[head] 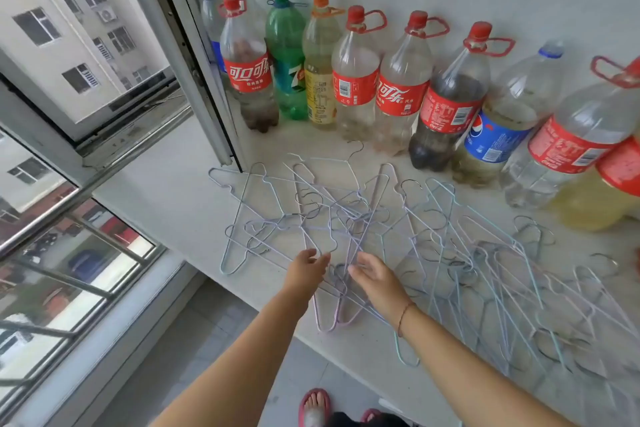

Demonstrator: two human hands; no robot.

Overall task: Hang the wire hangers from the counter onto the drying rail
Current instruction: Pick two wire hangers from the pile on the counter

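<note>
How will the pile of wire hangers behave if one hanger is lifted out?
The wire hangers lie crossed, hooks threaded through frames, so one will probably drag others along. Thin wire suggests they are light and springy. Both the left hand and the right hand may be needed.

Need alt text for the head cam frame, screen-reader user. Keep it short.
Both hands, left hand and right hand, reach into a tangled spread of pastel wire hangers lying flat on a white counter, fingers open, nothing lifted yet. A row of large plastic soda bottles lines the wall behind, and an open window is on the left.
</note>
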